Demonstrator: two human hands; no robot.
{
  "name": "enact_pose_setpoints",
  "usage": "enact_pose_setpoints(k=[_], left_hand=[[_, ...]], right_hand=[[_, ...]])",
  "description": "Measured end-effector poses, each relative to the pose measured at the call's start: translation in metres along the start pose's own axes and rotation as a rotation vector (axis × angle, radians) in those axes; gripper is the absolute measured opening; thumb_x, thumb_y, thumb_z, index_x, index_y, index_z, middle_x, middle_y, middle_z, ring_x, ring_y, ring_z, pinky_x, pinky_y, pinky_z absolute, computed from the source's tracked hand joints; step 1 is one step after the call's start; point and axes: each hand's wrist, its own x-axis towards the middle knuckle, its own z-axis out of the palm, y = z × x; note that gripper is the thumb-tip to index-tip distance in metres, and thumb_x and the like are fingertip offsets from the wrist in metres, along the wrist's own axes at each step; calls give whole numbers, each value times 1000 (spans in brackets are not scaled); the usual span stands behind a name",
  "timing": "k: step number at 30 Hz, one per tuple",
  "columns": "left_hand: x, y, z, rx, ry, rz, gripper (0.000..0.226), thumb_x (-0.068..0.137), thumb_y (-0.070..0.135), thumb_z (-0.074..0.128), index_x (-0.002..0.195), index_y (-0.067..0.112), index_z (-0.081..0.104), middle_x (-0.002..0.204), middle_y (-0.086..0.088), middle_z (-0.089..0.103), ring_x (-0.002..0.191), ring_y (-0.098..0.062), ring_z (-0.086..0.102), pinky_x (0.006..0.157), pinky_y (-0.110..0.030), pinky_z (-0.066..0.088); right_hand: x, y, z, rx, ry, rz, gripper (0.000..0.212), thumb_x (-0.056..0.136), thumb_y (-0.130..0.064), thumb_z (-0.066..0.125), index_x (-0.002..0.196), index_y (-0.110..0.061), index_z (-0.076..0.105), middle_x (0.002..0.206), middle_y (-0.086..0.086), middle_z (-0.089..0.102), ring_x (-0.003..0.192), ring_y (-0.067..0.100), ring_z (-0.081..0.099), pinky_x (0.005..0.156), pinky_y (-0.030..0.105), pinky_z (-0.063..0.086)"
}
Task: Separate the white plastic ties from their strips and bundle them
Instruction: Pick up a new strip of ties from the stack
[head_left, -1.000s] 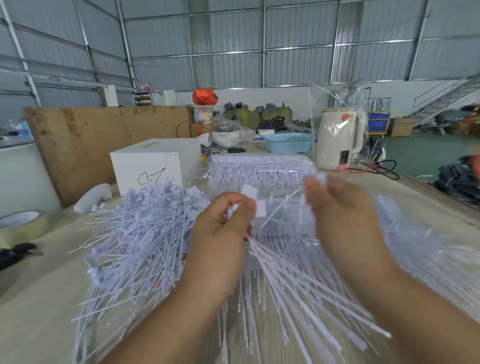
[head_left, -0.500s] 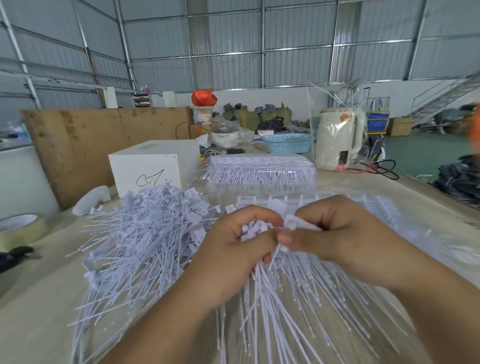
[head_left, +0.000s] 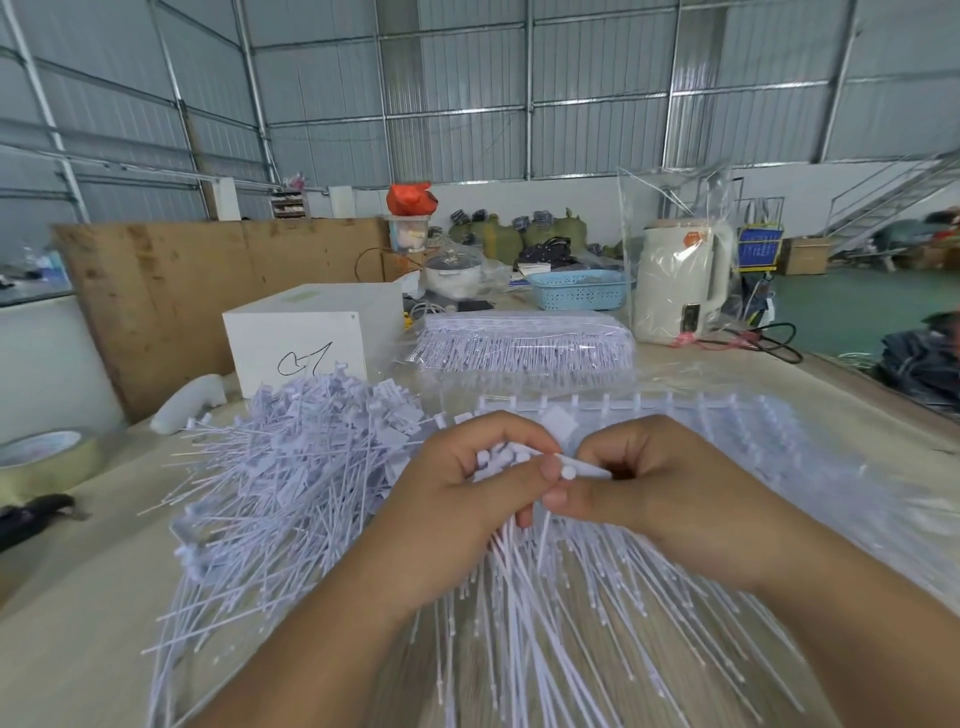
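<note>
My left hand (head_left: 457, 499) grips a bundle of white plastic ties (head_left: 545, 613) by their heads, the thin tails fanning down toward me. My right hand (head_left: 639, 488) pinches the head end of one white tie (head_left: 582, 467) right against the left hand's bundle. A large loose pile of separated ties (head_left: 291, 478) lies on the table to the left. Behind my hands lies a white strip (head_left: 623, 402) with ties still joined to it. A wrapped pack of tie strips (head_left: 524, 343) sits further back.
A white box (head_left: 296, 338) stands behind the loose pile. A tape roll (head_left: 47, 457) and a dark tool (head_left: 31, 514) lie at the left edge. A blue basket (head_left: 576, 288) and a bagged white kettle (head_left: 680, 280) stand at the back right.
My right hand came down from its raised position and now meets the left hand, adding a tie to the gripped bundle. The left hand has stayed in place.
</note>
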Motion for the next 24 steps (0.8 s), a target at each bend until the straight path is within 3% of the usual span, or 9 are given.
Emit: enact_pose_setpoints(k=[3, 7, 9, 12, 14, 18, 20, 22, 24], left_hand=[[1, 0, 0, -13, 26, 4, 8, 77, 23, 67, 82, 20, 72, 66, 2, 62, 54, -11, 54, 56, -21, 46], [1, -1, 0, -23, 39, -3, 10, 79, 26, 65, 83, 21, 73, 67, -1, 62, 58, -12, 56, 57, -21, 47], [0, -2, 0, -5, 48, -6, 15, 81, 32, 65, 87, 20, 72, 66, 1, 64, 58, -12, 59, 56, -21, 47], [0, -8, 5, 132, 105, 19, 24, 80, 53, 63, 86, 31, 70, 62, 8, 64, 57, -10, 61, 58, -26, 48], [0, -13, 8, 219, 173, 55, 29, 79, 61, 55, 85, 37, 68, 62, 13, 64, 58, -8, 60, 61, -32, 48], [0, -19, 11, 401, 295, 170, 29, 86, 61, 46, 87, 40, 65, 67, 18, 66, 60, 1, 61, 58, -19, 44], [1, -22, 13, 451, 348, 213, 28, 89, 59, 42, 89, 40, 63, 70, 18, 65, 63, 1, 61, 57, -18, 42], [3, -24, 16, 456, 407, 242, 28, 90, 55, 40, 92, 39, 63, 81, 14, 64, 77, -3, 62, 67, -20, 45], [4, -25, 18, 410, 437, 237, 30, 90, 54, 37, 97, 40, 62, 94, 14, 63, 92, -4, 60, 78, -19, 44]], right_hand=[[1, 1, 8, 47, 93, -1, 48, 66, -47, 84, 73, -6, 61, 65, 7, 51, 60, 13, 45, 60, 26, 33], [1, 5, 17, 187, 27, 103, 40, 73, -42, 79, 96, -15, 64, 88, 3, 69, 83, 13, 64, 78, 40, 51], [1, 5, 25, 394, -30, 145, 31, 78, -35, 78, 100, -16, 69, 85, 0, 70, 77, 14, 67, 71, 36, 57], [3, 2, 38, 519, -49, 141, 15, 80, -31, 70, 90, -20, 72, 79, 2, 66, 69, 16, 62, 56, 24, 50], [5, 2, 44, 581, -21, 154, 13, 78, -33, 65, 85, -25, 73, 80, 6, 63, 67, 19, 57, 53, 23, 45], [7, 2, 53, 702, 20, 128, 20, 80, -22, 63, 94, -12, 72, 88, 22, 63, 77, 34, 53, 65, 42, 40], [6, 2, 57, 751, 21, 88, 18, 81, -13, 60, 94, -7, 71, 84, 23, 64, 70, 33, 57, 57, 38, 45], [7, 3, 58, 809, 26, 89, 20, 85, 1, 53, 99, 2, 67, 85, 22, 62, 72, 31, 60, 56, 37, 48], [7, 4, 59, 850, 26, 102, 27, 86, 11, 45, 104, 6, 65, 94, 28, 64, 86, 35, 61, 70, 43, 49]])
